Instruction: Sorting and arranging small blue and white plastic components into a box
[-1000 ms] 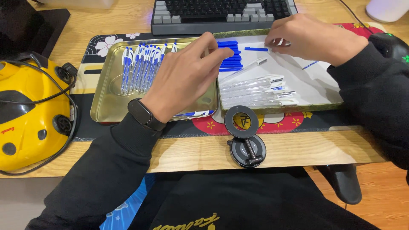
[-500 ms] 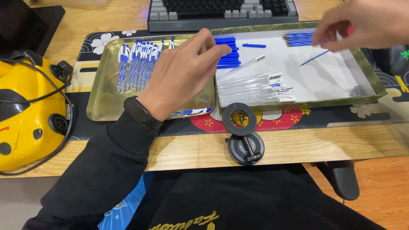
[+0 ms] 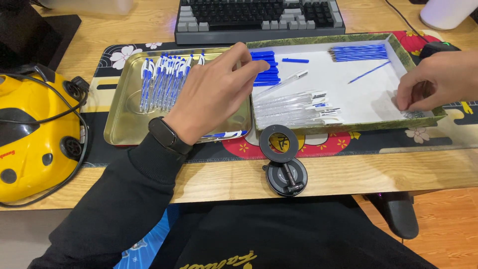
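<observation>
Left hand (image 3: pixel 211 97) spread loosely over gold tray (image 3: pixel 122 129), fingertips reaching blue caps (image 3: pixel 265 69) in white-lined box (image 3: pixel 423 122). Right hand (image 3: pixel 438 82) pinched at small springs (image 3: pixel 413 114) by box's near right corner. Finished pens (image 3: pixel 162 82) lined up in gold tray: part done. Clear barrels (image 3: pixel 294 107), blue refills (image 3: pixel 358 53), one loose refill (image 3: pixel 369 72), one cap (image 3: pixel 295 61) unassembled, so plenty left.

Bright, even indoor light; soft shadows, perhaps slight edge distortion.

Right hand (image 3: pixel 438 82) fingertips hide small items; keyboard (image 3: pixel 259 17) top cut off.
</observation>
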